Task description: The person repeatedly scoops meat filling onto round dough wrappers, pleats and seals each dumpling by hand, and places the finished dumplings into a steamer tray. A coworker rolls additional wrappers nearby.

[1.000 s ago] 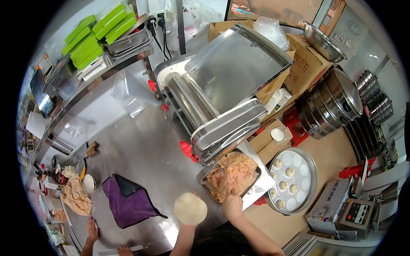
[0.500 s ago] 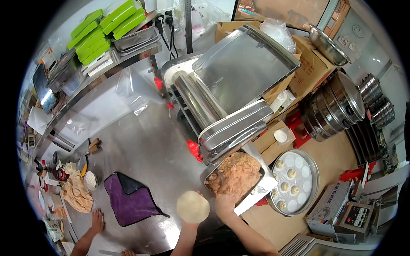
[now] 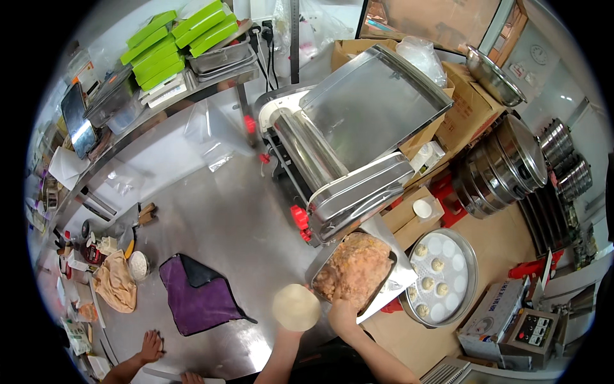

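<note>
The left hand (image 3: 289, 333) carries one round sheet of dough (image 3: 297, 308); it lies flat over the palm, and some fingertips show past its far edge. This hold is the same as half a second ago. The right hand (image 3: 344, 313) is at the near edge of one metal pan (image 3: 388, 276), its fingers reaching into the pink filling (image 3: 357, 261). Before, this hand was bent over the pan's near corner; now it points more straight into the filling. The fingertips are hidden, so I cannot tell how wide they are. The dough stays apart from the filling, to the left of the pan.

To the right of the pan is one round steamer tray (image 3: 474, 281), with at least six small buns (image 3: 437, 264) and several white paper rounds (image 3: 459, 278). Beyond the pan stands one roller machine (image 3: 377, 109), on which I count four red knobs (image 3: 299, 216).

To the left lies one purple cloth (image 3: 203, 302), one corner folded back. Farther left are two hands of another person; the flat one (image 3: 152, 345) has come nearer to the lower edge. Near it are one orange cloth (image 3: 116, 285) and one bowl of white stuff (image 3: 139, 265).
</note>
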Demonstrator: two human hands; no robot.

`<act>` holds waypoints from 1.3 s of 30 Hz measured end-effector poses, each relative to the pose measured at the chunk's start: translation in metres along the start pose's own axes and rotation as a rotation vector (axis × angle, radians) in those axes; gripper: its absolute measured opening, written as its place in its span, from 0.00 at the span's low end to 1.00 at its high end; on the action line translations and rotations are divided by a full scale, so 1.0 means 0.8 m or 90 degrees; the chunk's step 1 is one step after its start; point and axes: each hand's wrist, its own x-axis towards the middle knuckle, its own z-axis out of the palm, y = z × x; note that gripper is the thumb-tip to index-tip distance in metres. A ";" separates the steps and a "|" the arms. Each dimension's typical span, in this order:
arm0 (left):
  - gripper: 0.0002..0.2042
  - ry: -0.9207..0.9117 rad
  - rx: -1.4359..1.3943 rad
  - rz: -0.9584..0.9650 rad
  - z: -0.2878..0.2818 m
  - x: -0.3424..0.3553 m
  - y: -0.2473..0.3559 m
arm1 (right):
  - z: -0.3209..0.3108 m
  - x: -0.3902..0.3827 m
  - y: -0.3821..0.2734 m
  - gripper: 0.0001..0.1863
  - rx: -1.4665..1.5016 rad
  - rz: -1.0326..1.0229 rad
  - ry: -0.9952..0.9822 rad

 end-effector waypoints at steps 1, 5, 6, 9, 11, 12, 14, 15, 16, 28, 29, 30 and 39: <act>0.22 -0.018 0.020 -0.010 -0.010 0.001 -0.004 | -0.011 -0.008 -0.002 0.27 0.014 -0.008 -0.025; 0.22 0.060 0.040 -0.050 -0.025 0.007 -0.008 | -0.033 -0.028 -0.019 0.23 0.020 0.016 0.013; 0.22 0.056 0.051 -0.047 -0.027 0.011 -0.008 | -0.023 -0.021 -0.014 0.24 -0.003 0.001 -0.046; 0.22 0.042 0.045 -0.060 -0.034 0.011 -0.009 | 0.012 -0.016 0.000 0.26 -0.091 -0.021 -0.114; 0.22 0.015 0.037 -0.064 -0.036 0.019 -0.010 | 0.022 -0.042 -0.007 0.27 -0.188 -0.026 -0.010; 0.22 -0.001 0.041 -0.065 -0.038 0.021 -0.010 | 0.016 -0.046 -0.006 0.27 -0.183 -0.027 -0.007; 0.22 -0.005 0.027 -0.063 -0.035 0.019 -0.007 | -0.004 -0.049 -0.004 0.26 -0.169 -0.030 -0.006; 0.22 0.005 0.007 -0.061 -0.032 0.017 -0.007 | -0.007 -0.041 -0.004 0.23 -0.184 -0.030 -0.010; 0.22 0.013 -0.011 -0.061 -0.028 0.016 -0.007 | -0.006 -0.033 0.000 0.21 -0.193 -0.045 -0.033; 0.25 0.035 0.000 -0.062 -0.032 0.010 -0.004 | -0.001 -0.029 0.064 0.11 0.020 -0.078 -0.036; 0.25 0.039 0.027 -0.044 -0.026 0.009 -0.002 | 0.008 -0.028 0.072 0.10 0.078 -0.099 -0.023; 0.25 0.042 0.053 -0.027 -0.020 0.007 0.001 | 0.016 -0.027 0.081 0.08 0.143 -0.105 -0.039; 0.21 0.046 -0.093 -0.051 -0.008 0.014 0.040 | -0.039 0.007 0.070 0.08 0.911 0.412 -0.449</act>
